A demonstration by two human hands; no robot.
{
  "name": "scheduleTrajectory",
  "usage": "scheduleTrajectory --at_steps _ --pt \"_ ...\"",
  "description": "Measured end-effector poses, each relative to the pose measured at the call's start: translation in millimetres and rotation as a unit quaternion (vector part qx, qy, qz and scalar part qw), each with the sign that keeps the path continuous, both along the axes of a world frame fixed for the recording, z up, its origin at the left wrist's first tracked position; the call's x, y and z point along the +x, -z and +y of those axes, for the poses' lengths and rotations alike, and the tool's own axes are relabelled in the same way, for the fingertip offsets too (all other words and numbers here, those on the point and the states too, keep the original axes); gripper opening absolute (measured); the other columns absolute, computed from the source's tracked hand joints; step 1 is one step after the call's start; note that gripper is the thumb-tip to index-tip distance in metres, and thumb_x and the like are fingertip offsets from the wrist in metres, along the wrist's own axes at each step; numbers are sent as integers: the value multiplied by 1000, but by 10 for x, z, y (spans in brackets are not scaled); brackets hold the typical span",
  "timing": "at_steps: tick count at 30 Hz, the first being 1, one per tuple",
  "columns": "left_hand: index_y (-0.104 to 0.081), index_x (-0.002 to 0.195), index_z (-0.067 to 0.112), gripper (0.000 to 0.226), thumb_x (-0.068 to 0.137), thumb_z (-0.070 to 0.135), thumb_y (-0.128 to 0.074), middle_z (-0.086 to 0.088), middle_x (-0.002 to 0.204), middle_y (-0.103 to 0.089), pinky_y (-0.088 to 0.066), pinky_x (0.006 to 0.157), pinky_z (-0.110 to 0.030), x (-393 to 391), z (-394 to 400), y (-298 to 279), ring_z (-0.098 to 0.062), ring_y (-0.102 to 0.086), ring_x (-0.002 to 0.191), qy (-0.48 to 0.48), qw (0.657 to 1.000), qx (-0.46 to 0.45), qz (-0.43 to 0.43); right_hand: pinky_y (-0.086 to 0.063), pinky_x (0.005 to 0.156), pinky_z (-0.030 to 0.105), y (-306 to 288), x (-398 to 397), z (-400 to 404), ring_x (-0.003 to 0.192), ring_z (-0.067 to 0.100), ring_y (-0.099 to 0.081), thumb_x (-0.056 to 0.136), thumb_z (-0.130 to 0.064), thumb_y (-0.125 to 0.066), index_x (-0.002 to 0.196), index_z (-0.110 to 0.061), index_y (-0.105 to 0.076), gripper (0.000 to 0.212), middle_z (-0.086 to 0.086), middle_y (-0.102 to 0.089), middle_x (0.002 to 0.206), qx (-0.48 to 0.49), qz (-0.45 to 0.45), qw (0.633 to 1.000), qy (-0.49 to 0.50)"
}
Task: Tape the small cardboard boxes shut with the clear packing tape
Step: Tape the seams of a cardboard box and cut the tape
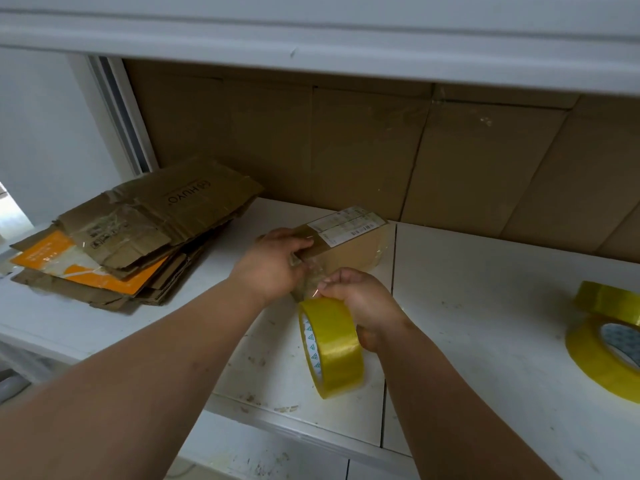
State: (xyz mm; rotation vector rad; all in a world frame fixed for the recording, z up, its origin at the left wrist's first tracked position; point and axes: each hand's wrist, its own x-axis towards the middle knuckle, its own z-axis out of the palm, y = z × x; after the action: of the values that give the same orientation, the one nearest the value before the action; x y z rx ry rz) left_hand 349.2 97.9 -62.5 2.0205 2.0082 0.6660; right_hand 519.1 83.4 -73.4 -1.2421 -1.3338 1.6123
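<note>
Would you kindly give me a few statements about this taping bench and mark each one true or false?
1. The right hand grips the tape roll. True.
2. The left hand rests on the flattened cardboard pile. False: it holds the small cardboard box.
3. Two spare tape rolls lie at the right of the white table. True.
4. The box has no label. False: a printed label is on its top.
5. The held roll lies flat on the table. False: it stands on edge.
</note>
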Motion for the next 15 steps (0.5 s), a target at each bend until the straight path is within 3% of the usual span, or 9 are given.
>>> scheduleTrajectory --at_steps 4,7,10,12,15 --pt "-60 133 27 46 88 29 -70 -2 143 -48 -43 104 -38 -51 5 49 -25 -49 126 -4 999 53 8 -46 100 52 4 71 -3 91 27 -62 54 -31 -76 68 -20 -68 19 19 -71 100 18 -15 1000 4" --pt "-61 132 27 49 85 30 -73 -2 141 -48 -43 101 -37 -55 14 67 -26 -45 127 1 998 61 27 -46 99 51 34 152 23 91 27 -61 67 -19 -78 77 -11 -66 18 21 -70 96 18 13 1000 21" --pt "-59 131 29 53 81 34 -75 -1 137 -50 -44 99 -42 -62 4 86 -29 -44 126 5 996 75 52 -47 86 40 69 211 74 88 26 -60 85 -1 -66 77 -11 -63 13 17 -68 95 4 40 999 34" --pt "-58 131 31 53 80 35 -74 0 136 -48 -45 97 -43 -48 4 80 -30 -40 126 -2 995 77 57 -44 82 35 89 233 89 86 25 -59 88 2 -62 78 -9 -61 16 16 -66 94 -12 68 996 49" --pt "-55 132 31 57 79 37 -74 0 138 -46 -46 95 -43 -33 1 77 -32 -37 126 -2 995 75 69 -44 87 40 156 241 108 92 30 -57 88 4 -60 77 -9 -61 17 18 -64 95 -32 106 991 70"
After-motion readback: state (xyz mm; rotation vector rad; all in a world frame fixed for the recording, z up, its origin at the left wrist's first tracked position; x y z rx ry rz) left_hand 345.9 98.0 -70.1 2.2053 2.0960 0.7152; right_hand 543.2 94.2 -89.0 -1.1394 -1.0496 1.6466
